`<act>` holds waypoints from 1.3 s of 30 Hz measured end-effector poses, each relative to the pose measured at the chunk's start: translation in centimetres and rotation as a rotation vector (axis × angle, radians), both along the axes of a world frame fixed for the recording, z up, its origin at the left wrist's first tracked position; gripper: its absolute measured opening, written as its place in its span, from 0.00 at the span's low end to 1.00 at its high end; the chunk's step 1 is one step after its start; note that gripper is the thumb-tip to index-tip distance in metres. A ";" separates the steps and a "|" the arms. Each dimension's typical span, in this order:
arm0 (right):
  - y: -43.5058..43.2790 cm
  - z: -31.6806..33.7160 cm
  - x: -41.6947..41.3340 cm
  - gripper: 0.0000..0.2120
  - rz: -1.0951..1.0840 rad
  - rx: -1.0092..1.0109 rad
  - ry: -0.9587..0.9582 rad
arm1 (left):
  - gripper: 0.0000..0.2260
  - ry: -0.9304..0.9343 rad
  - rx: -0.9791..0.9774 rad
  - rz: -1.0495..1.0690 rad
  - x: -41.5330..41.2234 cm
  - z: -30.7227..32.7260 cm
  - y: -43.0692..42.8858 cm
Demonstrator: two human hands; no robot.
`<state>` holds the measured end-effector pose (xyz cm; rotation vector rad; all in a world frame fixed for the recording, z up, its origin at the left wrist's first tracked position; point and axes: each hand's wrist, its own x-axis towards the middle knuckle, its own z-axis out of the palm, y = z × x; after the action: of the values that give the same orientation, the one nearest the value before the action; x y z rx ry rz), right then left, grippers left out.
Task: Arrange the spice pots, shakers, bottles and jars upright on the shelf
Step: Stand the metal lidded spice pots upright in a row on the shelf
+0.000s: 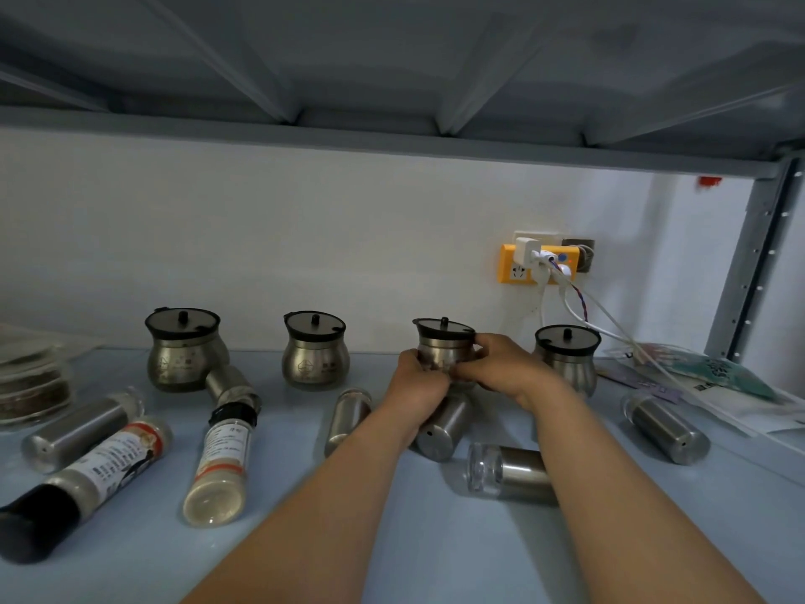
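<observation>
While left hand (420, 385) and right hand (505, 368) grip the pot (442, 342), fingers (481, 342) curled, near the shelf (435, 538) back edge, its axis stands near-upright.

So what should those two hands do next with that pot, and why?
Probably settle the spice pot level in the back row, then let go. The left hand and the right hand both grip it and its lid looks tilted, while the pot to its left and the pot to its right stand upright.
</observation>
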<state>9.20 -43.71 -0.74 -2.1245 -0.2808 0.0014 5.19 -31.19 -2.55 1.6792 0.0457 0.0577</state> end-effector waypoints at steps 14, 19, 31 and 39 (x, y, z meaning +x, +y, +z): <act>-0.1 0.4 1.1 0.09 -0.318 0.022 -0.002 | 0.16 -0.089 0.185 0.089 0.3 -1.1 -0.7; 0.2 0.0 0.9 0.12 -0.268 0.059 0.069 | 0.16 -0.048 0.141 0.066 0.6 -1.2 -0.5; 0.9 0.3 -0.5 0.10 -0.182 0.043 0.078 | 0.12 0.013 -0.033 0.003 0.6 -0.9 0.0; 0.8 0.2 -0.4 0.14 -0.171 0.023 0.061 | 0.13 0.012 -0.034 -0.013 0.5 -1.0 0.0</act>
<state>8.84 -42.89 -0.57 -2.1157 -0.0621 -0.0362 5.66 -31.17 -3.52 1.6460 0.0445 0.0376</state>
